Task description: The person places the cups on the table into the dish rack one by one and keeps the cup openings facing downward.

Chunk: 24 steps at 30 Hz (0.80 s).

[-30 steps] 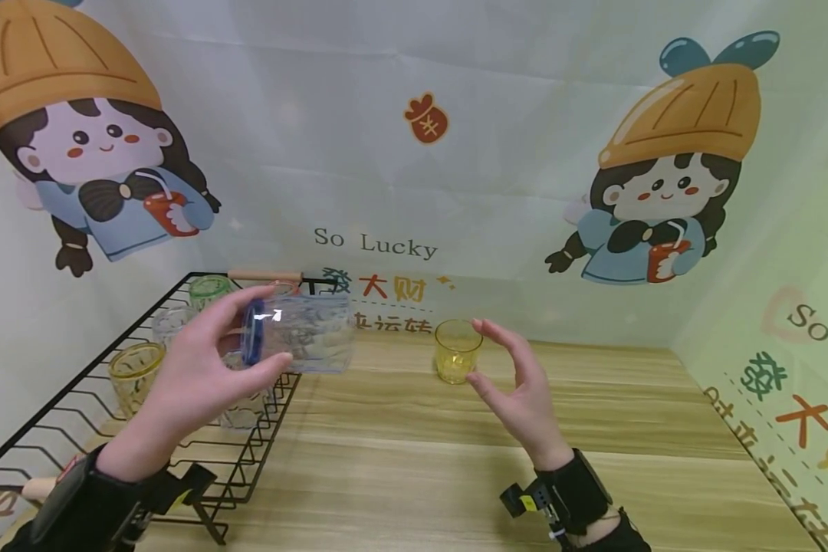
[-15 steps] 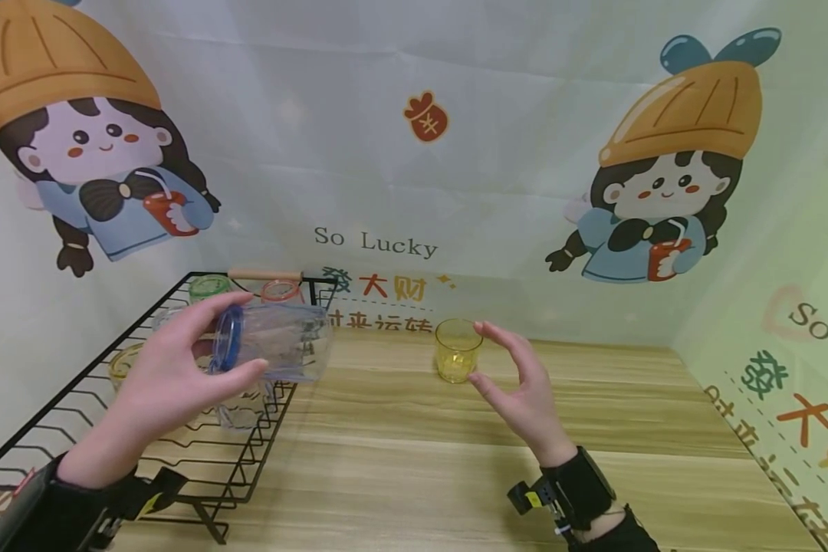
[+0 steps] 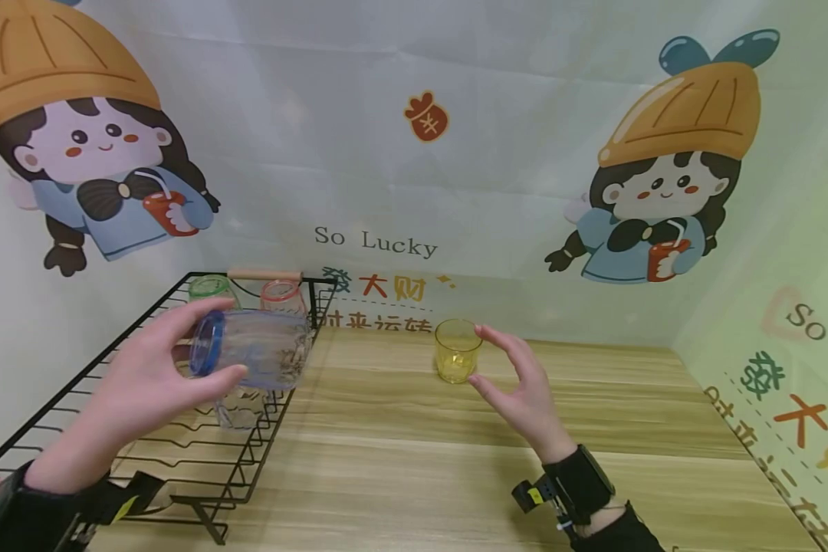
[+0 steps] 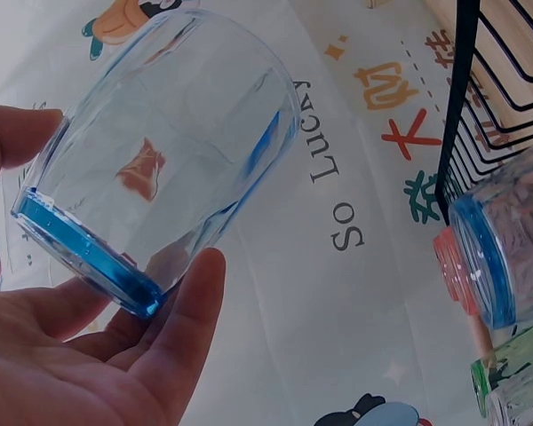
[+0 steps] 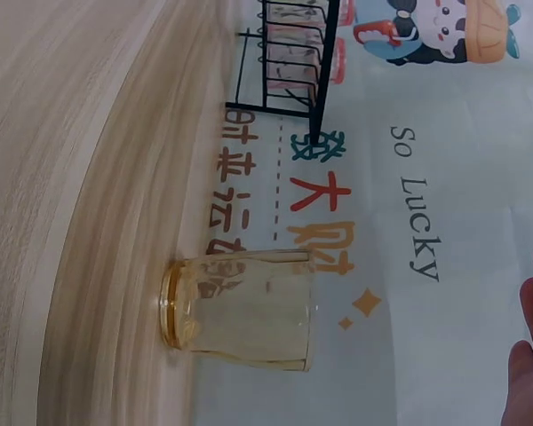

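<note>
My left hand (image 3: 145, 376) holds a clear glass with a blue base (image 3: 269, 349) over the wire rack (image 3: 262, 461). The glass lies sideways, its mouth pointing right in the head view. In the left wrist view, thumb and fingers grip that glass near its blue bottom. A yellow glass (image 3: 458, 356) stands upright on the wooden tabletop. Near it is my right hand (image 3: 524, 391), thumb and fingers spread apart. The right wrist view shows a gap between this hand (image 5: 529, 355) and the yellow glass (image 5: 249, 311).
On the rack, a green glass (image 3: 210, 286) and a red glass (image 3: 283, 294) stand upside down at the back. A clear glass (image 3: 240, 410) sits nearer, partly behind my left hand. A printed cloth (image 3: 497, 192) hangs behind the wooden tabletop (image 3: 400, 475).
My left hand has moved left and slightly down with the blue-based glass, further over the rack. The right hand has barely shifted, and the yellow glass stays in place.
</note>
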Each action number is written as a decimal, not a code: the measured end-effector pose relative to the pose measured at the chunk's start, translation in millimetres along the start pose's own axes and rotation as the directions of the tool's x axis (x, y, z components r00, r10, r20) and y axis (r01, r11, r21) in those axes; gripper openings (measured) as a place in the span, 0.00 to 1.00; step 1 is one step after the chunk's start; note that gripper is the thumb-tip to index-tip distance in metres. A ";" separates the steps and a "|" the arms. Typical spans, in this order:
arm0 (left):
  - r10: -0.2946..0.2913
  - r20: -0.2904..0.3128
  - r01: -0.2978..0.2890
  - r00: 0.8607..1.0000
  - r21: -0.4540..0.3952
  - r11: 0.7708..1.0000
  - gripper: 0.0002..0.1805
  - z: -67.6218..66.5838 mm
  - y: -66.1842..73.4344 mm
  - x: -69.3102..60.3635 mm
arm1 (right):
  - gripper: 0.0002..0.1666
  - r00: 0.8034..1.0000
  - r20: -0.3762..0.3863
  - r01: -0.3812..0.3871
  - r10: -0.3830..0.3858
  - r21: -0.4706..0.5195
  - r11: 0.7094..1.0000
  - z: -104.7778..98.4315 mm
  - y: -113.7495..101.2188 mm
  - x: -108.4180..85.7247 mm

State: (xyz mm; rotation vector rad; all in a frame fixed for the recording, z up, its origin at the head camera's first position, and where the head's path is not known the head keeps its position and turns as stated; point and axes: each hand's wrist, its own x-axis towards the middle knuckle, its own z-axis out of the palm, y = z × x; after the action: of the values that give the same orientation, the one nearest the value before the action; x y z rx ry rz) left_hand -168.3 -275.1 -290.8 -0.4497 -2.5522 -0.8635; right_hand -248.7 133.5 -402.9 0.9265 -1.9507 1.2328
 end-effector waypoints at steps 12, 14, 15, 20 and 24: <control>-0.039 0.044 0.037 0.998 0.032 0.999 0.44 -13.3 -15.6 -4.6 | 0.38 0.997 0.005 -0.078 0.079 -0.052 0.996 -1.5 -0.8 -0.7; -0.045 0.047 0.043 0.998 0.037 0.998 0.44 -14.8 -18.4 -5.4 | 0.36 0.996 0.004 -0.091 0.091 -0.051 0.995 -3.0 -8.9 1.5; -0.047 0.045 0.045 0.998 0.037 0.998 0.44 -15.7 -19.8 -6.0 | 0.36 0.995 0.005 -0.098 0.098 -0.051 0.994 -3.9 -12.8 2.6; -0.065 0.046 0.064 0.997 0.028 0.998 0.45 -19.3 -26.6 -8.7 | 0.34 0.991 0.012 -0.131 0.132 -0.047 0.990 -9.0 -22.8 5.2; -0.077 0.044 0.076 0.996 0.023 0.997 0.45 -21.2 -31.6 -10.4 | 0.34 0.990 0.015 -0.141 0.142 -0.047 0.989 -11.1 -20.7 4.2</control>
State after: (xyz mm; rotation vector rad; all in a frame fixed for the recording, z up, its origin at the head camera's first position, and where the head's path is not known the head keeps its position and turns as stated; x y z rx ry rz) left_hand -166.9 -314.2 -296.1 -0.3710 -2.6323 -0.8608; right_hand -232.3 136.3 -385.8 0.7902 -2.0809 1.2559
